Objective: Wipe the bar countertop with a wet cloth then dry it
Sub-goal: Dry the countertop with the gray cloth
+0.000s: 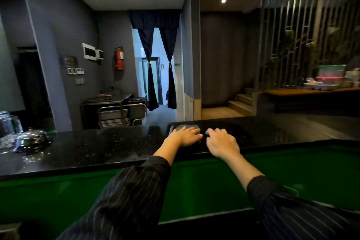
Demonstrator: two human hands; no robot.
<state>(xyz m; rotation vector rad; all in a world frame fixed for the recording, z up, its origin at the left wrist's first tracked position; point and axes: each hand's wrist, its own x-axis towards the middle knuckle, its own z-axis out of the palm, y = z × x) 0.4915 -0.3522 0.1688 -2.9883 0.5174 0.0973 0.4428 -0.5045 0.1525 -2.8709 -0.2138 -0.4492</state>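
counter (pixel 93 148): black speckled stone, glossy, running from the left edge across to the right; a green surface sits below its near edge.
cloth (pixel 180 128): grey, lying flat on the counter near its far edge, mostly covered by the left hand; only its far strip and corners show.
left hand (pixel 185 135): palm down on the cloth, fingers (pixel 191 129) stretched out flat and close together, pressing rather than gripping.
right hand (pixel 222 142): just beside the left, palm down over the bare counter, fingers (pixel 216 131) bent and slightly spread; the tips seem to touch the stone, though motion blur makes that hard to be sure of. nothing held.
sleeves (pixel 136 191): dark with thin pale stripes, pushed up to leave both forearms bare.
dome (pixel 32 139): shiny metal cover on the counter at far left, well apart from the hands.
glasses (pixel 8 124): clear, upside down, just behind and left of the dome.
extinguisher (pixel 119 58): red, hung on the grey wall beyond the counter.
curtains (pixel 155 64): dark, tied back at a bright doorway.
steps (pixel 241 101): short flight to the right of the doorway, beside a slatted screen.
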